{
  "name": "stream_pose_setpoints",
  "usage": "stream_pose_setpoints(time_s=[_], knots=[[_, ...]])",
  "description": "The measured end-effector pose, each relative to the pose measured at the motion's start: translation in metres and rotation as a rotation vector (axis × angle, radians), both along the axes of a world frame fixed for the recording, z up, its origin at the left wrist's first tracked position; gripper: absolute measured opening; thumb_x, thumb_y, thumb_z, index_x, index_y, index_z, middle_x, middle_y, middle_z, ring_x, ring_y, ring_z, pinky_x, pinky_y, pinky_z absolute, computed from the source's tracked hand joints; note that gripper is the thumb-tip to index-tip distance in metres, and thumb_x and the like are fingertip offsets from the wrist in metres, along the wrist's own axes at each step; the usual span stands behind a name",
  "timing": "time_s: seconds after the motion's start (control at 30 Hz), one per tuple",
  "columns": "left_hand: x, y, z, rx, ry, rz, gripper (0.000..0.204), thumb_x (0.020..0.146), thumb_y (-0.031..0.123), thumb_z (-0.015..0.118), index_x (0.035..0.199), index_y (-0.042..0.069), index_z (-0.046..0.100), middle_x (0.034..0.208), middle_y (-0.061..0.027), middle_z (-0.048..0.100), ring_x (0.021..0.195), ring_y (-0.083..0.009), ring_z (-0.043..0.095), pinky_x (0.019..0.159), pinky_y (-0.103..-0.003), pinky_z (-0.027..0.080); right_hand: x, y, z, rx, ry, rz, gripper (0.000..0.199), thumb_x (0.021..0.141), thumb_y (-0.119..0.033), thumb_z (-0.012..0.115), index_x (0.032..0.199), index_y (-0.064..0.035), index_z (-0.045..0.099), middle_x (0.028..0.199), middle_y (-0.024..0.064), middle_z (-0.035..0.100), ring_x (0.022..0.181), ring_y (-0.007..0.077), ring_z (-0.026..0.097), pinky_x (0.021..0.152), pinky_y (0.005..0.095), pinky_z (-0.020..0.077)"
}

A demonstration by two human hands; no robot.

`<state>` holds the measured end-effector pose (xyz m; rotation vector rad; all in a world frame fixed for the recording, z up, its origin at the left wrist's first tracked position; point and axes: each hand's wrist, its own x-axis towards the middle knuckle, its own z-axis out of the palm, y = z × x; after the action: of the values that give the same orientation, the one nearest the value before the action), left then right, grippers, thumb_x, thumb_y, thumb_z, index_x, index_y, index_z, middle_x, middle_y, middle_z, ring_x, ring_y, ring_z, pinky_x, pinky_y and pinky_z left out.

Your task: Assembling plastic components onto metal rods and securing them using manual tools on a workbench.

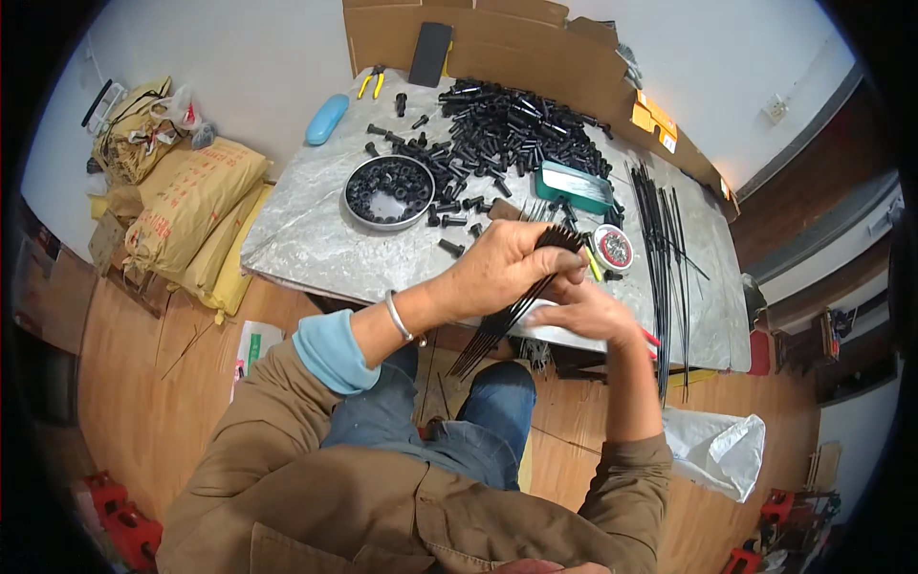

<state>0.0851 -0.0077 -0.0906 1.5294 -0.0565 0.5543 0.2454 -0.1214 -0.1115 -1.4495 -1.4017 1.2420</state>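
Note:
My left hand (516,263) is closed around a fanned bundle of thin black cable ties (494,335). Their upper ends stand in a row above my thumb, and the lower ends slant down toward my lap. Close against it on the right, my right hand (588,308) has its fingers bent in at the bundle; they are partly hidden and slightly blurred. More long black ties (660,249) lie along the table's right side. Just beyond my hands are a teal box (574,187) with thin silvery pieces and a small round dish (613,248) of small metal parts.
A large heap of black bolts (516,124) covers the back of the table (296,230). At the left stand a round metal tray (387,223) of black nuts, a blue case (327,120) and yellow-handled pliers (371,82). Cardboard (526,48) walls the back edge. Sacks (191,210) sit left; a plastic bag (717,450) lies right.

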Motion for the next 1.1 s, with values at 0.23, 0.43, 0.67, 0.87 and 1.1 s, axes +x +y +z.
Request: stream_pose_setpoints(time_s=[0.23, 0.43, 0.67, 0.87, 1.1], knots=[[0.000, 0.002, 0.005, 0.199, -0.075, 0.064, 0.018, 0.093, 0.011, 0.054, 0.101, -0.003, 0.062, 0.091, -0.0079, 0.069, 0.089, -0.0143, 0.066, 0.082, -0.028, 0.052, 0.136, 0.111, -0.033, 0.339, -0.613, -0.760, 0.020, 0.081, -0.020, 0.064, 0.093, -0.0063, 0.071, 0.085, 0.0129, 0.070, 0.079, 0.0234, 0.067, 0.073, 0.0343, 0.0508], [-0.004, 0.004, 0.012, 0.221, -0.056, 0.056, 0.018, 0.093, 0.010, 0.054, 0.102, -0.003, 0.062, 0.091, -0.0091, 0.071, 0.089, -0.0162, 0.068, 0.082, -0.029, 0.053, 0.151, 0.158, -0.044, 0.034, -1.123, -0.587, 0.023, 0.074, -0.028, 0.069, 0.093, -0.0144, 0.073, 0.087, 0.0131, 0.069, 0.086, 0.0281, 0.067, 0.076, 0.0400, 0.0509], [-0.002, 0.008, 0.006, 0.143, -0.038, 0.056, 0.018, 0.094, 0.010, 0.053, 0.101, -0.003, 0.063, 0.091, -0.0088, 0.071, 0.090, -0.0163, 0.067, 0.084, -0.029, 0.053, 0.152, 0.157, -0.031, 0.062, -1.441, -0.505, 0.014, 0.074, -0.025, 0.067, 0.085, -0.0156, 0.071, 0.086, 0.0112, 0.069, 0.082, 0.0305, 0.066, 0.073, 0.0423, 0.0510], [0.002, 0.003, 0.007, 0.119, 0.002, 0.041, 0.018, 0.093, 0.009, 0.054, 0.103, -0.002, 0.063, 0.093, -0.0074, 0.070, 0.091, -0.0146, 0.066, 0.085, -0.028, 0.051, 0.152, 0.136, -0.021, 0.727, -1.298, -0.822, 0.009, 0.083, -0.020, 0.059, 0.080, -0.0116, 0.060, 0.079, 0.0102, 0.064, 0.073, 0.0335, 0.061, 0.065, 0.0465, 0.0469], [0.000, -0.003, 0.008, 0.177, -0.018, 0.068, 0.019, 0.094, 0.011, 0.053, 0.105, -0.001, 0.063, 0.094, -0.0075, 0.070, 0.094, -0.0144, 0.065, 0.086, -0.028, 0.050, 0.142, 0.132, -0.031, 0.602, -1.353, -0.727, 0.008, 0.083, -0.020, 0.059, 0.080, -0.0140, 0.061, 0.079, 0.0067, 0.064, 0.075, 0.0295, 0.062, 0.067, 0.0426, 0.0470]])
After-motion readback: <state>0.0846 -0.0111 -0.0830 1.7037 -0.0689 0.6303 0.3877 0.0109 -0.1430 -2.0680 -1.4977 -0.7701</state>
